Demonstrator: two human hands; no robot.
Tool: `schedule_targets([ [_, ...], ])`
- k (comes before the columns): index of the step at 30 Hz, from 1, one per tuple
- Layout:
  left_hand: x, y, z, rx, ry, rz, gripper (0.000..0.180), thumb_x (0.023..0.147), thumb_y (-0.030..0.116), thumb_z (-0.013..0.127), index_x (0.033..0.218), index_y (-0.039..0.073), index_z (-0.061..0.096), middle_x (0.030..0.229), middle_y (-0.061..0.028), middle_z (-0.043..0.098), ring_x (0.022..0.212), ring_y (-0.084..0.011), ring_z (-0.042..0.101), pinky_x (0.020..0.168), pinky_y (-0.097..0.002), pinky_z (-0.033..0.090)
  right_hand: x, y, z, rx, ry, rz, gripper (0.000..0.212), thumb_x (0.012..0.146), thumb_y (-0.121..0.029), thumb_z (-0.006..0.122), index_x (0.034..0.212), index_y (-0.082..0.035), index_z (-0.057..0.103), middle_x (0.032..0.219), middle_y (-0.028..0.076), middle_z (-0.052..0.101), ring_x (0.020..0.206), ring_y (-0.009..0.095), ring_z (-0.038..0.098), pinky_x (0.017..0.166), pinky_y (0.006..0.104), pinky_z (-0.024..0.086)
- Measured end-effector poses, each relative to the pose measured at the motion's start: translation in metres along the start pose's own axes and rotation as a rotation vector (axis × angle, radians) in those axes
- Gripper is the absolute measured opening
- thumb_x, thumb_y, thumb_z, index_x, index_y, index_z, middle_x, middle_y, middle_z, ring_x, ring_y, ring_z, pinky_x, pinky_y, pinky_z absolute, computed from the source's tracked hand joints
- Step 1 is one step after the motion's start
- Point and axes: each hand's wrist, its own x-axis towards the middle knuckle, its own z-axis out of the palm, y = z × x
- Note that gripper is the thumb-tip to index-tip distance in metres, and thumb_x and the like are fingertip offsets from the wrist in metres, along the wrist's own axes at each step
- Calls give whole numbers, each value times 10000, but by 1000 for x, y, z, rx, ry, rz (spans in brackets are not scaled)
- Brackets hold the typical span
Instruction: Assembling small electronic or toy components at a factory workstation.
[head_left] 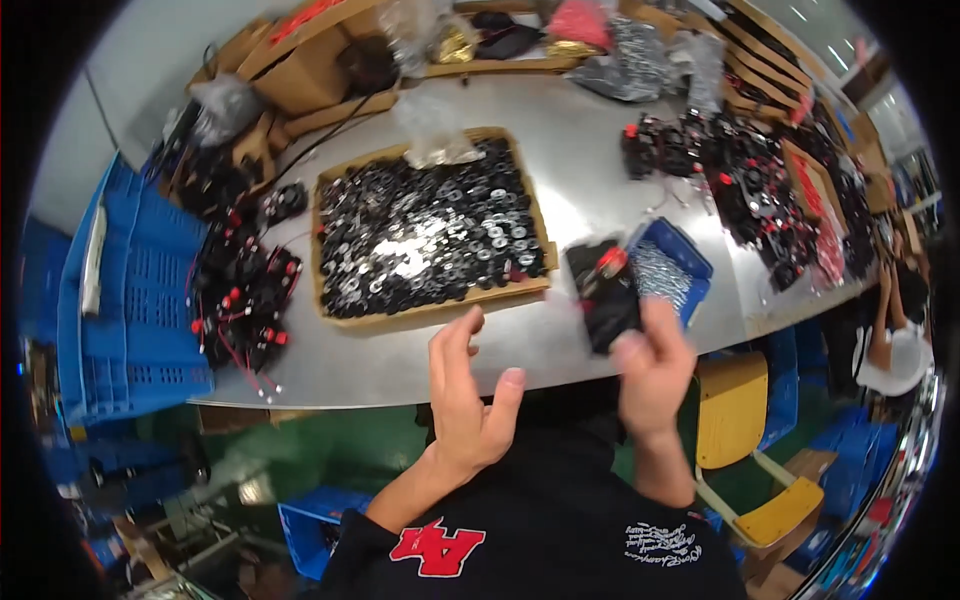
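Observation:
My left hand [465, 400] hovers at the table's front edge, thumb and fingers apart, with nothing in it. Farther right, my right hand [655, 370] is closed on a black part with a red piece [605, 295], blurred by motion, so its exact kind is unclear. Just beyond that hand a blue tray [703, 268] of small silvery pieces, perhaps screws, is partly hidden. A shallow cardboard box [430, 308] full of black and silver rings and small round parts lies in front of my left hand. On top of its far side rests a clear plastic bag [440, 140].
Black parts with red pieces and wires are heaped at the left [245, 290] beside a blue crate [130, 300]. A similar heap [760, 190] covers the right side. Cardboard boxes [305, 75] and bags line the back. A yellow chair [732, 410] stands right; another person [893, 350] sits beyond.

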Motion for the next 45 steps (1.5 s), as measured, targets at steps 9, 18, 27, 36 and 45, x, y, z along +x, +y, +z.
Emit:
schedule_targets([
  [9, -25, -29, -54, -293, 6, -376, 705, 892, 174, 649, 1409, -67, 236, 1243, -221, 541, 1060, -227, 574, 885, -345, 487, -55, -12, 98, -13, -543, -124, 424, 734, -132, 784, 1087, 43, 627, 1034, 164, 576, 830, 276, 641, 706, 340, 540],
  [18, -39, -45, -94, -346, 52, -633, 512, 846, 150, 639, 1309, -7, 485, 1156, -96, 610, 979, -121, 546, 855, -268, 446, 77, 39, 142, -467, -379, -140, 228, 808, -208, 691, 909, -5, 665, 850, 131, 619, 689, 285, 595, 669, 384, 488],
  [27, -35, -55, -79, -577, -43, -643, 493, 990, 407, 394, 1129, -16, 604, 875, -57, 631, 757, -98, 553, 751, -229, 443, 95, 70, 133, -630, -373, -194, 193, 809, -187, 713, 913, -29, 678, 816, 148, 649, 731, 298, 634, 689, 383, 500],
  [36, -23, -56, -46, -456, -342, -655, 602, 1049, 398, 239, 1048, -41, 651, 860, -114, 696, 809, -159, 639, 789, -290, 488, 102, 64, 108, -326, -368, -11, 280, 804, -140, 713, 1038, 8, 674, 853, 163, 688, 733, 277, 659, 700, 350, 516],
  [45, -29, -76, -48, -525, -498, -679, 315, 1012, 216, 430, 1095, -16, 627, 997, -101, 670, 918, -126, 609, 821, -271, 466, 98, 55, 101, -511, -432, -140, 256, 856, -99, 640, 1087, 11, 660, 891, 182, 683, 727, 278, 663, 691, 343, 514],
])
